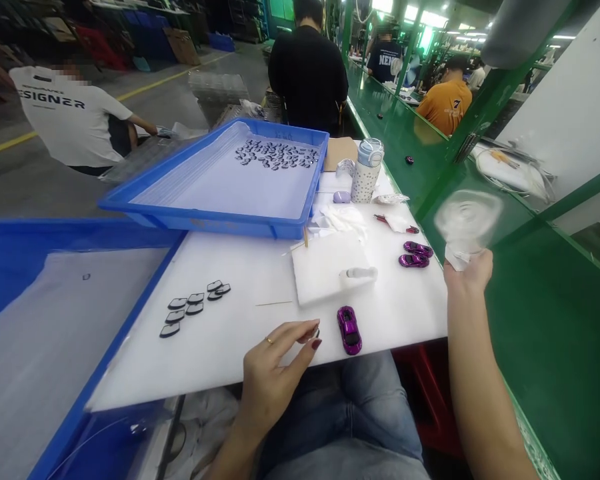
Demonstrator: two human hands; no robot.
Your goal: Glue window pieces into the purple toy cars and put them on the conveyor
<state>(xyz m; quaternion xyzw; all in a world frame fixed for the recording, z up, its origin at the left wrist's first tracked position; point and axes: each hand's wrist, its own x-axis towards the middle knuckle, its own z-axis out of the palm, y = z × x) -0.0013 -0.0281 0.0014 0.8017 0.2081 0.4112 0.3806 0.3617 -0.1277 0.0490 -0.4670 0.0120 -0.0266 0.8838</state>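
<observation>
My left hand [275, 370] rests at the near edge of the white board [230, 347], its fingertips pinched on a small dark part I can barely make out. Just right of it lies a purple toy car [349, 329]. My right hand [467, 270] is raised over the green conveyor [555, 347], shut on a white cloth [466, 223] that is blurred by motion. Two more purple toy cars [416, 255] lie at the board's right edge. Several small black window pieces [195, 305] lie on the board to the left.
A blue tray [215, 217] holding many small black parts stands at the back of the board. A white foam pad [330, 270], tissues, a dotted bottle [367, 170] and a second blue tray [10, 267] at left surround it. Other people work beyond.
</observation>
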